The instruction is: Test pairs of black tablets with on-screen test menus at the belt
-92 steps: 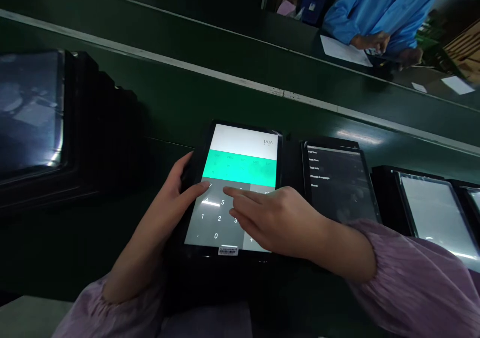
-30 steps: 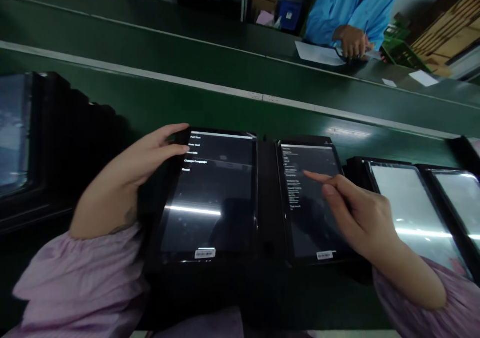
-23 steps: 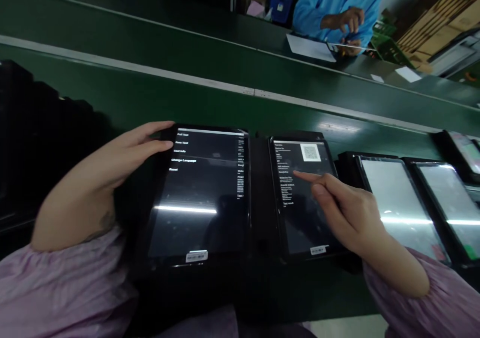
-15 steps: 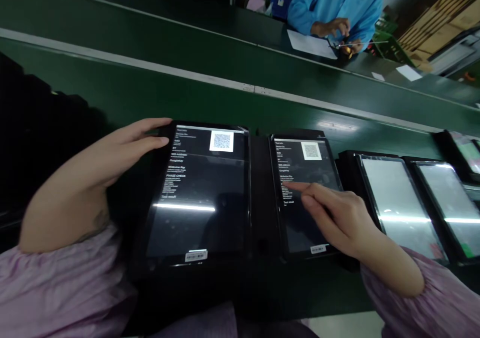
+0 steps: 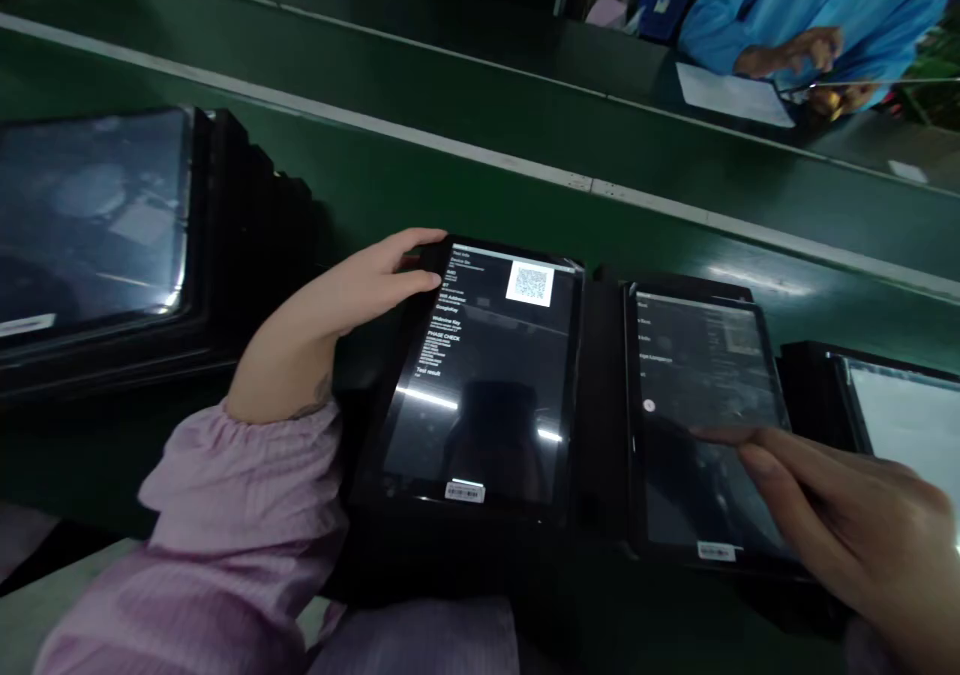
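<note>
My left hand [image 5: 367, 290] grips the upper left edge of a tablet [image 5: 499, 365] in a black holder, thumb at the side and fingers at the top corner. The tablet's dark screen shows lines of white text and a QR code; a barcode label sits at its lower edge. My right hand [image 5: 840, 505] reaches over a second tablet [image 5: 694, 485] to the right, index finger stretched out at the screen, other fingers curled and nothing held. Whether the fingertip touches the glass, I cannot tell. That screen shows a menu list and a small round white icon.
Stacked dark tablets [image 5: 90, 225] stand on the left. Another tablet with a pale screen [image 5: 907, 415] lies at the right. Across the green bench [image 5: 480, 170] sits a person in blue [image 5: 810, 5] with a tool in hand, beside a white paper sheet [image 5: 731, 95].
The view has swung left, bringing the stacked tablets into sight. My right index finger has moved down the second tablet, whose screen went from text with a QR code to a menu list.
</note>
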A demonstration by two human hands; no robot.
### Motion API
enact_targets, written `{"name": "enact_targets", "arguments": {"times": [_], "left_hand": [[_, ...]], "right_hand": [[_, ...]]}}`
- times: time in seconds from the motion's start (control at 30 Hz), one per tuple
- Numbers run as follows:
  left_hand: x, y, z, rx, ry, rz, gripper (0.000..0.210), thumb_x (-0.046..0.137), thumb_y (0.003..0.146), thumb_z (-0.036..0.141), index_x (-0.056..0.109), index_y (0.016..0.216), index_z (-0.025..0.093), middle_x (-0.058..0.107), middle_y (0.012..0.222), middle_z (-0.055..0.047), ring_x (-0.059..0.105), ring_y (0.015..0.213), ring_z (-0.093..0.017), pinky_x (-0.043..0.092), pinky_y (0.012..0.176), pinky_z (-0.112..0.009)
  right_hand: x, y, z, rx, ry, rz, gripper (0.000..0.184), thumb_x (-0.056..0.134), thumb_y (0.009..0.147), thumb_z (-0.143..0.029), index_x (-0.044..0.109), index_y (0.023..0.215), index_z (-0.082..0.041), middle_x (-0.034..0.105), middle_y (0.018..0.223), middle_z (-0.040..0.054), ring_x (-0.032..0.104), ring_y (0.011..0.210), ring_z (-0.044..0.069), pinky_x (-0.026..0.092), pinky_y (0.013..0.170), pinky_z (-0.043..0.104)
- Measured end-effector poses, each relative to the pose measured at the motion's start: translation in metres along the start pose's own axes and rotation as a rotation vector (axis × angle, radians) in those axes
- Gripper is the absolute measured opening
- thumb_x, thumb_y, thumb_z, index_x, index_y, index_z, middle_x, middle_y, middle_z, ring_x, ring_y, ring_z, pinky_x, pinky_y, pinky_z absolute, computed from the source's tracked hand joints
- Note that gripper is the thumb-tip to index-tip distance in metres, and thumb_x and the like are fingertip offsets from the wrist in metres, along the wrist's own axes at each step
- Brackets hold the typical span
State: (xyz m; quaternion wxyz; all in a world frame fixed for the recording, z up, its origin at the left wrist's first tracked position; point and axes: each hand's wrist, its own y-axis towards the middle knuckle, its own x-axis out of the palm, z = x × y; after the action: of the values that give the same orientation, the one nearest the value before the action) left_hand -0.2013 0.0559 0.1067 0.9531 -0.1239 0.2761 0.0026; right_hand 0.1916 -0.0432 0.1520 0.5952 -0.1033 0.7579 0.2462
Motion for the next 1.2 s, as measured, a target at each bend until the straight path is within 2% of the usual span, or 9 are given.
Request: {"name": "enact_targets", "arguments": {"times": [0.13, 0.27, 0.33, 0.43, 0.53, 0.67, 0.87, 1.03, 1.2], "left_hand": [[0.008, 0.003, -0.005, 0.023, 0.137, 0.030, 0.089, 0.074, 0.079, 0.054, 0.047, 0.157, 0.022, 0.033, 0.171, -0.014, 0.041, 0.153, -0.041, 0.037, 0.126, -0.055], [0.015, -0.001, 0.006, 0.033, 0.113, 0.055, 0.103, 0.080, 0.075, 0.055, 0.038, 0.162, 0.020, 0.014, 0.178, -0.014, 0.029, 0.159, -0.044, 0.029, 0.129, -0.058], [0.015, -0.005, 0.014, -0.005, 0.033, 0.084, 0.093, 0.075, 0.083, 0.048, 0.038, 0.163, 0.018, 0.021, 0.176, -0.015, 0.032, 0.158, -0.040, 0.031, 0.129, -0.054], [0.016, -0.011, 0.026, -0.124, -0.070, 0.115, 0.077, 0.069, 0.093, 0.039, 0.040, 0.163, 0.021, 0.040, 0.168, -0.015, 0.044, 0.152, -0.036, 0.035, 0.127, -0.050], [0.017, -0.013, 0.032, -0.197, -0.141, 0.158, 0.071, 0.065, 0.098, 0.034, 0.040, 0.163, 0.023, 0.048, 0.162, -0.016, 0.053, 0.145, -0.035, 0.039, 0.125, -0.051], [0.018, -0.007, 0.026, -0.128, -0.232, 0.161, 0.067, 0.065, 0.096, 0.029, 0.045, 0.160, 0.019, 0.047, 0.165, -0.012, 0.049, 0.148, -0.031, 0.038, 0.127, -0.045], [0.024, 0.008, 0.010, -0.123, -0.229, 0.136, 0.064, 0.068, 0.087, 0.027, 0.057, 0.151, 0.025, 0.064, 0.146, -0.010, 0.064, 0.130, -0.035, 0.046, 0.122, -0.058], [0.027, 0.010, 0.016, -0.092, -0.122, 0.128, 0.061, 0.069, 0.085, 0.027, 0.062, 0.146, 0.025, 0.064, 0.148, -0.007, 0.062, 0.133, -0.034, 0.044, 0.123, -0.056], [0.019, -0.005, 0.032, -0.104, -0.256, 0.118, 0.058, 0.067, 0.089, 0.027, 0.060, 0.147, 0.023, 0.059, 0.156, -0.003, 0.054, 0.144, -0.029, 0.036, 0.129, -0.050]], "right_hand": [[0.005, 0.004, -0.007, -0.020, -0.004, 0.024, 0.032, 0.045, 0.114, -0.039, 0.075, 0.108, -0.028, 0.075, 0.074, 0.0035, 0.062, 0.047, 0.017, 0.041, 0.046, 0.035], [0.005, 0.022, -0.002, -0.057, 0.016, 0.066, 0.034, 0.045, 0.114, -0.039, 0.075, 0.114, -0.023, 0.068, 0.063, -0.0013, 0.039, 0.031, 0.009, 0.033, 0.039, 0.030], [0.006, 0.033, 0.003, -0.065, 0.059, 0.015, 0.036, 0.043, 0.114, -0.035, 0.075, 0.120, -0.018, 0.074, 0.071, 0.0006, 0.039, 0.032, 0.009, 0.033, 0.038, 0.028], [0.009, 0.048, 0.011, -0.012, 0.100, -0.058, 0.041, 0.040, 0.113, -0.032, 0.075, 0.123, -0.014, 0.078, 0.084, 0.0047, 0.054, 0.042, 0.011, 0.040, 0.043, 0.026], [0.014, 0.058, 0.018, 0.043, 0.091, -0.022, 0.045, 0.038, 0.113, -0.035, 0.076, 0.121, -0.013, 0.072, 0.071, 0.0029, 0.060, 0.047, 0.014, 0.044, 0.049, 0.026], [0.017, 0.066, 0.024, 0.049, 0.048, -0.009, 0.055, 0.034, 0.113, -0.046, 0.078, 0.117, -0.014, 0.066, 0.064, 0.0020, 0.060, 0.047, 0.015, 0.041, 0.048, 0.027], [0.009, 0.060, 0.017, 0.089, 0.105, 0.071, 0.050, 0.036, 0.113, -0.046, 0.076, 0.100, -0.017, 0.064, 0.062, -0.0009, 0.046, 0.038, 0.011, 0.034, 0.043, 0.025], [0.004, 0.049, 0.012, 0.071, 0.115, 0.113, 0.045, 0.039, 0.114, -0.040, 0.076, 0.102, -0.016, 0.044, 0.049, -0.0077, 0.034, 0.035, 0.009, 0.027, 0.041, 0.024], [0.006, 0.041, 0.012, 0.077, 0.167, 0.092, 0.046, 0.044, 0.112, -0.042, 0.077, 0.090, -0.018, 0.046, 0.051, -0.0064, 0.033, 0.038, 0.008, 0.025, 0.040, 0.023]]}}
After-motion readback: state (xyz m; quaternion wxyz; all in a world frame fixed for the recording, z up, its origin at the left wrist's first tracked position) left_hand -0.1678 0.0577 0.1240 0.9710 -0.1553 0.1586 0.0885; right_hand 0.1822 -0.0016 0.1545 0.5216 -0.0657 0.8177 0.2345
